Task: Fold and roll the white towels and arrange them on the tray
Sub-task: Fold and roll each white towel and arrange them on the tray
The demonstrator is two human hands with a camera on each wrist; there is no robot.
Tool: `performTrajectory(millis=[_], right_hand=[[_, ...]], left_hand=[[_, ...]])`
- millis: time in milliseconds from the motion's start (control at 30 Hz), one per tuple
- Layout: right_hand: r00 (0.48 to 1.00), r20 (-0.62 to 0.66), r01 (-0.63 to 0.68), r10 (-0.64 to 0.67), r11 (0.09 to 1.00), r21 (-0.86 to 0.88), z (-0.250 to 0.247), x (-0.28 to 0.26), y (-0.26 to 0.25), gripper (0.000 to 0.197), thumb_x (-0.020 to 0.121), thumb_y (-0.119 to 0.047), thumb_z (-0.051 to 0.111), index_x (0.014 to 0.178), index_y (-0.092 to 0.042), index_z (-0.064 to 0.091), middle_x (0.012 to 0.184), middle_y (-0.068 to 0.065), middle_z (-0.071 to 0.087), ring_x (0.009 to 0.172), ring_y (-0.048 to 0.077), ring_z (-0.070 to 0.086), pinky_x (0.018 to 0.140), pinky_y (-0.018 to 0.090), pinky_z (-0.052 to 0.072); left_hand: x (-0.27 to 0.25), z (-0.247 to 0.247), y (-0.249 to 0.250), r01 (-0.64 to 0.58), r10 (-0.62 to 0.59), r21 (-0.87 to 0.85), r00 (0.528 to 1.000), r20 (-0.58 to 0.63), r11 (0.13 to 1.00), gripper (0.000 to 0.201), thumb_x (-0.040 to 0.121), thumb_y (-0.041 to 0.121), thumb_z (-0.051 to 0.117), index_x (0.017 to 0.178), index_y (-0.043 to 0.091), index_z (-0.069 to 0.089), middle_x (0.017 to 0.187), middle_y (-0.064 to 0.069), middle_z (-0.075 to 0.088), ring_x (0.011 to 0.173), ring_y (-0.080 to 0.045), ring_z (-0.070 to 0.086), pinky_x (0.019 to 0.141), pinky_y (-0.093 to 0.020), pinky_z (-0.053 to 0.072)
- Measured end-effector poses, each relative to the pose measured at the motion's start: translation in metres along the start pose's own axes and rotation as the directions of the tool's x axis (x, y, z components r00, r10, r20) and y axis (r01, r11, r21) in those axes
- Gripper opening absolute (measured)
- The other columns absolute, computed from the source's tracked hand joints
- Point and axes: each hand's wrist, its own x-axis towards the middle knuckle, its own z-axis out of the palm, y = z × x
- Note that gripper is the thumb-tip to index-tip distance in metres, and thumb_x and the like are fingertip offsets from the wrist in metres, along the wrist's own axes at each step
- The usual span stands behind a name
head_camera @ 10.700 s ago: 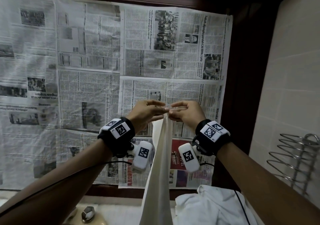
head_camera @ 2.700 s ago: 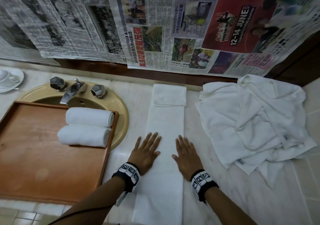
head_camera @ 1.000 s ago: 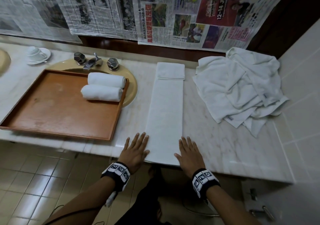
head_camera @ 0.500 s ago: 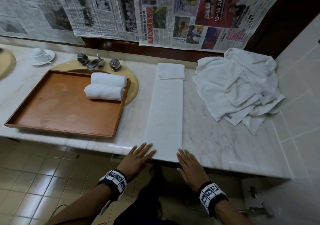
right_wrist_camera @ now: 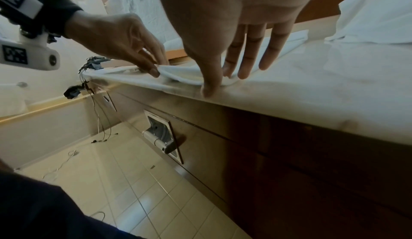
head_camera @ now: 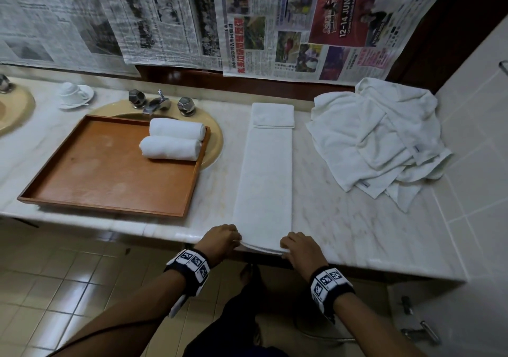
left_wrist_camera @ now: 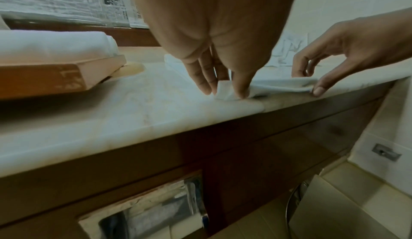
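**Rolling about to be started at the near end**

A folded towel strip (head_camera: 265,175) is laid along the counter (head_camera: 343,219), running from 6 to 12 o'clock. At 10 o'clock two rolled towels (head_camera: 173,141) are kept on the tray (head_camera: 104,180). The strip's near corners are pinched by left hand (head_camera: 221,240) and right hand (head_camera: 301,249), fingers (left_wrist_camera: 242,86) clamped on cloth. An even, tight first turn is judged necessary next.

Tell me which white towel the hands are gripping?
The long folded towel laid flat mid-counter; both hands pinch its near end. The two rolled towels sit on the tray, untouched.

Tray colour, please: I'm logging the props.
Reddish-brown wood tray; the head view shows it best.
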Motion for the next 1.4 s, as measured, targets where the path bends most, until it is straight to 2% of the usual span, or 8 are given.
performTrajectory(millis=[133,200,500,733,867,1067,1300,1400], right_hand=[[0.998,-0.05,-0.038,0.043,0.995,0.093,-0.009,0.002,0.006,0.011,0.087,-0.026,0.068,0.097,-0.024,0.071,0.095,-0.005,0.066,0.091,0.021,0.061,0.076,0.036,0.045],[0.994,-0.001,-0.11,0.112,0.977,0.18,-0.013,0.002,0.007,0.021,0.096,-0.029,0.055,0.108,-0.024,0.071,0.103,-0.002,0.067,0.1,0.021,0.057,0.085,0.037,0.044],[0.896,0.067,-0.422,0.44,0.793,0.438,-0.017,0.006,-0.002,0.01,0.086,-0.027,0.067,0.087,-0.029,0.057,0.081,-0.013,0.065,0.082,0.013,0.06,0.065,0.029,0.046],[0.95,-0.107,-0.267,0.295,0.939,0.218,-0.011,0.003,-0.01,0.013,0.085,-0.017,0.065,0.084,-0.027,0.057,0.095,-0.009,0.05,0.085,0.013,0.055,0.058,0.032,0.047],[0.99,-0.032,-0.139,0.141,0.989,0.053,-0.008,0.0,-0.006,0.027,0.064,-0.028,0.087,0.068,-0.027,0.061,0.078,-0.008,0.056,0.063,0.015,0.057,0.042,0.028,0.04],[0.998,0.038,-0.057,0.058,0.998,-0.038,-0.016,0.012,0.003,0.047,0.031,-0.044,0.096,0.063,-0.033,0.064,0.067,-0.012,0.058,0.058,0.01,0.058,0.047,0.025,0.041],[0.997,-0.066,0.026,-0.037,0.988,-0.154,-0.019,0.008,0.006,0.023,0.062,-0.038,0.085,0.069,-0.028,0.065,0.072,-0.01,0.06,0.068,0.016,0.059,0.057,0.03,0.045],[0.997,-0.073,0.014,-0.025,0.989,-0.15,-0.015,0.005,0.008,0.015,0.08,-0.037,0.058,0.074,-0.025,0.064,0.075,-0.006,0.06,0.068,0.019,0.058,0.055,0.03,0.047]], left_hand=[[0.003,0.0,-0.001,0.072,-0.072,-0.083,0.997,-0.002,0.994,0.021,0.097,0.019,0.055,0.108,0.009,0.071,0.109,-0.006,0.064,0.098,-0.026,0.061,0.081,-0.032,0.043],[0.007,0.0,0.0,0.123,-0.127,-0.154,0.992,-0.017,0.98,0.022,0.097,0.016,0.056,0.109,0.006,0.071,0.11,-0.009,0.062,0.099,-0.026,0.061,0.083,-0.029,0.042],[0.018,-0.006,0.007,0.327,-0.343,-0.318,0.939,0.005,0.89,0.016,0.087,0.011,0.065,0.102,0.015,0.059,0.092,-0.006,0.067,0.087,-0.024,0.06,0.073,-0.03,0.043],[0.015,-0.001,0.009,0.145,-0.15,-0.048,0.984,-0.1,0.988,0.013,0.087,0.012,0.064,0.096,0.02,0.07,0.101,-0.001,0.06,0.078,-0.03,0.064,0.067,-0.037,0.048],[0.003,0.005,0.001,0.011,-0.005,0.06,0.996,-0.089,0.998,0.016,0.085,0.032,0.068,0.096,0.023,0.075,0.1,0.002,0.065,0.073,-0.024,0.063,0.063,-0.033,0.048],[0.008,0.0,-0.001,-0.03,0.053,0.256,0.995,-0.084,0.966,0.016,0.065,0.037,0.085,0.077,0.036,0.075,0.089,0.013,0.069,0.072,-0.017,0.064,0.058,-0.032,0.047],[0.009,0.007,0.005,-0.02,0.05,0.21,0.99,-0.135,0.978,0.009,0.072,0.023,0.067,0.08,0.021,0.069,0.099,0.001,0.06,0.083,-0.02,0.056,0.063,-0.034,0.049],[0.008,0.012,0.001,-0.001,0.003,0.025,0.998,-0.062,1.0,0.036,0.086,0.029,0.036,0.099,0.013,0.065,0.105,-0.005,0.056,0.089,-0.023,0.051,0.07,-0.036,0.045]])
